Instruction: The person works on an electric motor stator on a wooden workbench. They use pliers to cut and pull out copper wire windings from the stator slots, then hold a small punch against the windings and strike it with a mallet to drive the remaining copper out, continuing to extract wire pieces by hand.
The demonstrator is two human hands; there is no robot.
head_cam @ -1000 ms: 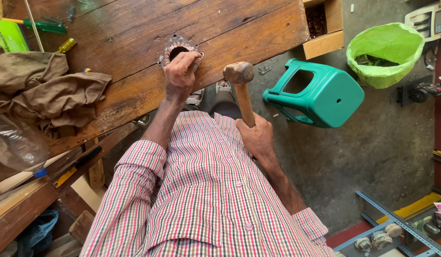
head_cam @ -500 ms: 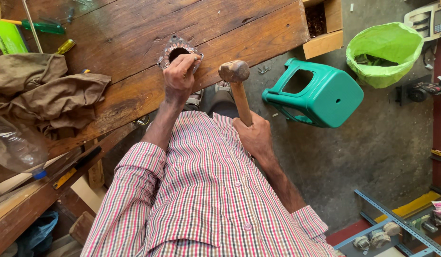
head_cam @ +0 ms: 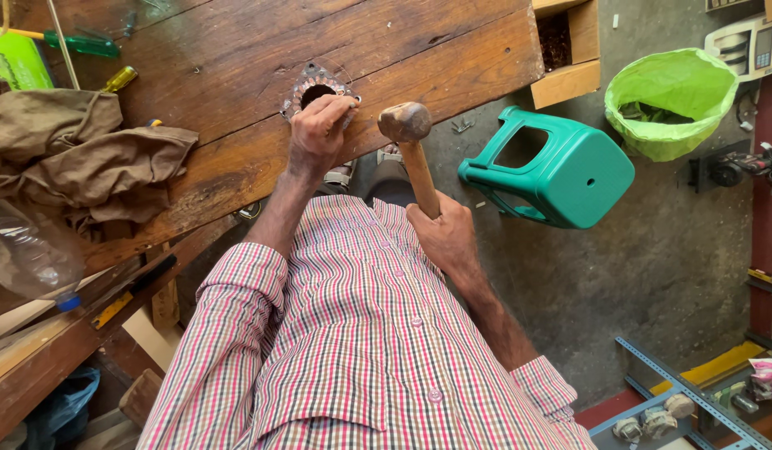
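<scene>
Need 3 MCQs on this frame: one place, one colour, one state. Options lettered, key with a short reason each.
1. Where does the metal ring part lie?
A. on the wooden bench
B. on the floor
C. on the stool

2. What colour is the plastic stool?
A. red
B. teal green
C. white

3. How is the hammer held?
A. lying loose on the bench
B. hanging from a hook
C. gripped by its wooden handle, head raised clear of the bench

Key:
1 A: the ring sits on the bench planks under the left hand.
2 B: its seat and legs are teal green.
3 C: the right hand wraps the handle and the head is off the wood.
</scene>
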